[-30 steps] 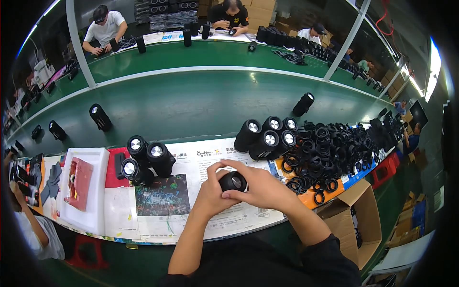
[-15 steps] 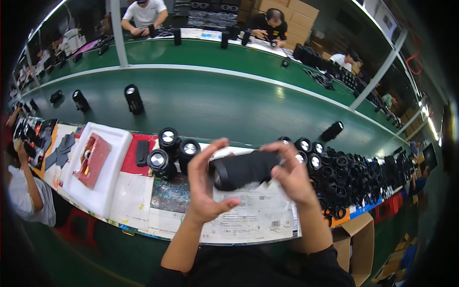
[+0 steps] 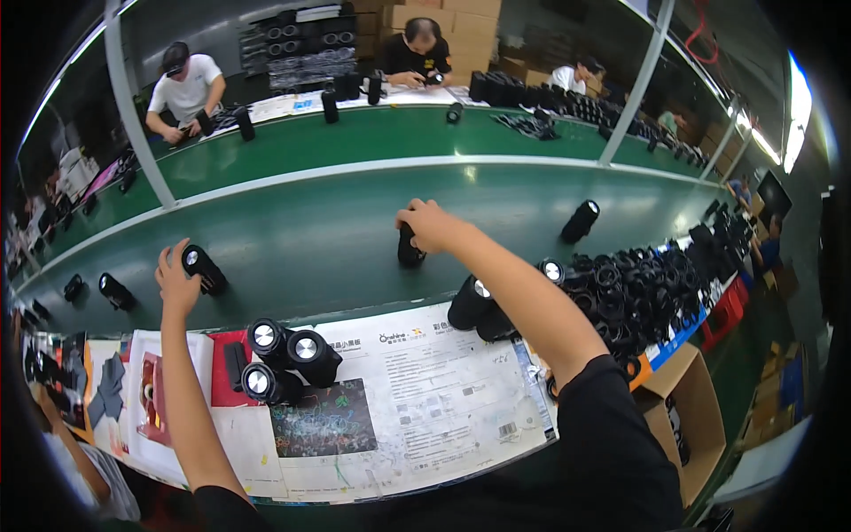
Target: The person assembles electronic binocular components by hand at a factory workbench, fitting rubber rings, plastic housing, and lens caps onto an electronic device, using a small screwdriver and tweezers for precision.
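Out on the green conveyor belt, my right hand [image 3: 432,226] closes over the top of a black cylindrical speaker [image 3: 410,250], which stands upright. My left hand [image 3: 177,279] reaches to another black speaker [image 3: 206,271] with a silver end disc, at the left of the belt. Its fingers are apart, beside and partly over that speaker's upper end. Three more speakers [image 3: 308,348] stand grouped on the paper-covered bench below. My right forearm partly covers dark speakers [image 3: 470,306] at the bench's right.
A heap of black rings [image 3: 612,297] lies on the right, above an open cardboard box [image 3: 691,417]. At left is a white foam tray [image 3: 199,355] with a red piece inside. More speakers [image 3: 581,222] dot the belt. People work beyond the white rail [image 3: 355,177].
Both hands were holding a black speaker above the bench. They have parted: the right is forward on a speaker on the belt, the left out to another. The view has shifted right.
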Demonstrator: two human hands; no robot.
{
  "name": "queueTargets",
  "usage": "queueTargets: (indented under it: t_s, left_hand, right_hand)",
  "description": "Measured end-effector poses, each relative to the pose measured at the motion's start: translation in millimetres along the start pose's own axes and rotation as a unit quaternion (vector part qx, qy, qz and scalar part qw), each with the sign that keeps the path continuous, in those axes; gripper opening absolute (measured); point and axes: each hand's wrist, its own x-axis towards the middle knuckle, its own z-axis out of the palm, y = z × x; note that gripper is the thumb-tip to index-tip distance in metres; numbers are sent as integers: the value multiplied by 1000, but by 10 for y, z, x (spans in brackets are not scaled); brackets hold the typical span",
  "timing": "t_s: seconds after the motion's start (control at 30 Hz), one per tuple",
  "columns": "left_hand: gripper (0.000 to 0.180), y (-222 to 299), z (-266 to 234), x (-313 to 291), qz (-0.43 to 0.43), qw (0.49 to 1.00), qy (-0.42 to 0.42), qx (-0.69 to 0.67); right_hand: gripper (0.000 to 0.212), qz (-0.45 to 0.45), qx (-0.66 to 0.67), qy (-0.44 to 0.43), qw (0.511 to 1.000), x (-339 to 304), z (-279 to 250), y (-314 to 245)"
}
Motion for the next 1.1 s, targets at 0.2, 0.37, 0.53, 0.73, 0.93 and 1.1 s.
queueTargets:
  t_s: [0.2,0.37,0.53,0.73,0.93,1.1]
  left_hand:
    - [88,-367,282,369,175,974,-144,6]
    - [71,553,-371,211,150,975,-155,51]
    - [73,1298,-1509,-574,282,956,38,-70]
    - [78,2535,-2222,-1892,399,882,-32,-250]
    - [100,2942,-1045,-2572,252,795,-253,-491]
    - [93,3425,-149,-3160,-2,524,-338,-782]
  right_hand:
    - [55,-2,80,40,996,-496,-687,38]
    - [28,13,265,218,939,-1756,-1220,-574]
    - [28,-121,330,221,910,-2488,-810,-1287]
    - [95,-208,377,263,864,-2681,-443,-1793]
    - [88,-81,434,154,884,-3188,172,-1409]
    - [95,81,609,43,788,-3551,549,-1335]
